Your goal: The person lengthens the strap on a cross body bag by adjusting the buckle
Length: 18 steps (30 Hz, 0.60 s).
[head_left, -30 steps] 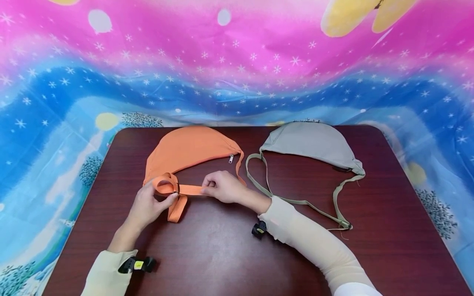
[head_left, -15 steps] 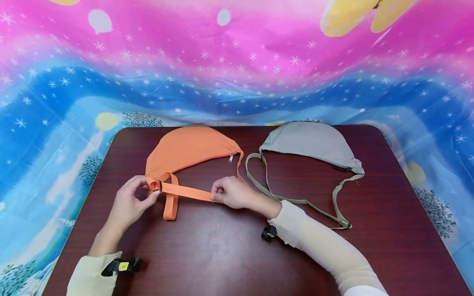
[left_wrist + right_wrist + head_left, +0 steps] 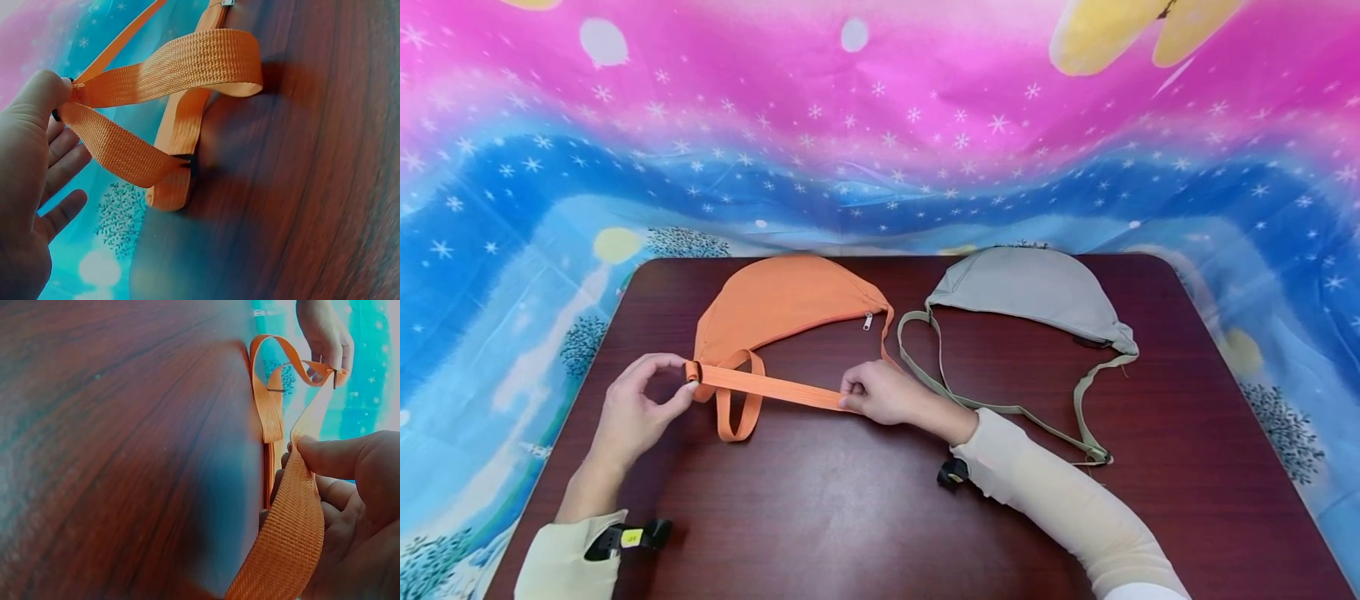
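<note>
An orange waist bag (image 3: 782,296) lies at the back left of the table, its zip edge towards me. My left hand (image 3: 632,408) pinches the small dark slider buckle (image 3: 693,372) on the bag's orange strap (image 3: 767,387) between thumb and fingertips. To the right, my right hand (image 3: 883,393) pinches the same strap, which runs fairly straight between both hands. A loose loop of strap hangs beside the left hand. In the left wrist view the strap (image 3: 206,59) folds out from the buckle in two bands. Close up in the right wrist view, the strap (image 3: 290,531) passes under my thumb.
A grey-green waist bag (image 3: 1030,287) lies at the back right, its strap (image 3: 992,408) spread in front and partly near my right forearm. The dark red-brown table (image 3: 842,517) ends at a patterned cloth backdrop (image 3: 865,167).
My left hand has moved left with the buckle, and my right hand slightly right and nearer. The strap stretch between them has grown longer, while the loop at the buckle has shrunk.
</note>
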Motion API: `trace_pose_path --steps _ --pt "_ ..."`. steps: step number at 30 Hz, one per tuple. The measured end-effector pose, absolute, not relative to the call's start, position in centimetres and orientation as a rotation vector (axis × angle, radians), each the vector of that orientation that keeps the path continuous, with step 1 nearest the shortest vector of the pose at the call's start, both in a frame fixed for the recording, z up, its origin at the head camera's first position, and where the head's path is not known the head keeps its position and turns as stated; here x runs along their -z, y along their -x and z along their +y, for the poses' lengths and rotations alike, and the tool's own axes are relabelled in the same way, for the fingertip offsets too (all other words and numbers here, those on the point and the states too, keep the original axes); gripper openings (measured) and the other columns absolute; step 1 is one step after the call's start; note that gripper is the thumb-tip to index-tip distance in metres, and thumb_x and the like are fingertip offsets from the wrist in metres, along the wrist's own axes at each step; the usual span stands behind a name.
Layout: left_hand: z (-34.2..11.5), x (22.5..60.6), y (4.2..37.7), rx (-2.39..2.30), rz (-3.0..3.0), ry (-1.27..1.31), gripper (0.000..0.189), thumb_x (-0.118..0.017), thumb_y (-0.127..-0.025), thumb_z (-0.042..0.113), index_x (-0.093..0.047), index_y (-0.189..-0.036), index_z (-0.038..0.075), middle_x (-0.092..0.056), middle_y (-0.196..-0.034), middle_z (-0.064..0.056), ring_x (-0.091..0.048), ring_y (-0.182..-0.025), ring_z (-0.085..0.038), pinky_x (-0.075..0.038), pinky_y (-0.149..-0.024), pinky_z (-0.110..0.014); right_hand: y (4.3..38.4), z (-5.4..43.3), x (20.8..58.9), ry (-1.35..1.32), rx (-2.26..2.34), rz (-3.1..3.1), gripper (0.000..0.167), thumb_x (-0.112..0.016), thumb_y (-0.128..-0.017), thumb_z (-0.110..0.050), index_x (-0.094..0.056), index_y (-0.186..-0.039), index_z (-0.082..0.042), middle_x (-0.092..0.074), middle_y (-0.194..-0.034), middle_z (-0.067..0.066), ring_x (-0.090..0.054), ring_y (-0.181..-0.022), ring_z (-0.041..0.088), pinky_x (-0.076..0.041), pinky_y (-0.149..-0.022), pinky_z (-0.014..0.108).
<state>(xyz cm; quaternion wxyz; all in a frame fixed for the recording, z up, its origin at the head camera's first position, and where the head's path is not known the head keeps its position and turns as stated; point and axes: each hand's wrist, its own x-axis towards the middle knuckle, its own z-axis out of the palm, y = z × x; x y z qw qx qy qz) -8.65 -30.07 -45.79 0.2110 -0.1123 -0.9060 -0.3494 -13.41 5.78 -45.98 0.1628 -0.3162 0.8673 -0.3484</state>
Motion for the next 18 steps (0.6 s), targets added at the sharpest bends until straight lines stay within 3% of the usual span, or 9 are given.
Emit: trace_pose_path --steps 5,11,18 --pt "-30.52 45.93 8.68 0.987 -2.514 0.318 0.042 -0.086 -0.074 -0.004 -0.070 -0.111 0.006 -0.067 -0.103 -0.013 -0.051 -0.096 0.004 -0.037 -0.086 -0.010 13.41 6.01 45.97 0.887 0.958 2.484 0.019 -0.075 -0.093 -0.016 -0.066 -0.076 -0.016 -0.052 -0.061 -0.012 -0.047 -0.056 0.001 -0.039 -0.057 0.020" --pt "-30.62 45.76 8.55 0.984 -2.541 0.283 0.039 -0.084 -0.076 -0.003 -0.069 -0.112 0.004 -0.067 -0.104 -0.012 -0.053 -0.094 -0.002 -0.035 -0.087 -0.007 13.72 6.27 46.44 0.848 0.913 2.512 0.021 -0.075 -0.093 -0.017 -0.065 -0.075 -0.018 -0.052 -0.061 -0.012 -0.048 -0.057 0.002 -0.039 -0.059 0.022" --pt "-31.09 45.90 8.54 1.015 -2.539 0.270 0.035 -0.083 -0.079 -0.003 -0.069 -0.111 0.002 -0.068 -0.103 -0.014 -0.053 -0.094 0.000 -0.035 -0.086 -0.006 14.04 6.62 46.73 0.821 0.899 2.509 0.022 -0.074 -0.093 -0.014 -0.065 -0.074 -0.018 -0.051 -0.059 -0.012 -0.047 -0.056 0.003 -0.038 -0.058 0.022"
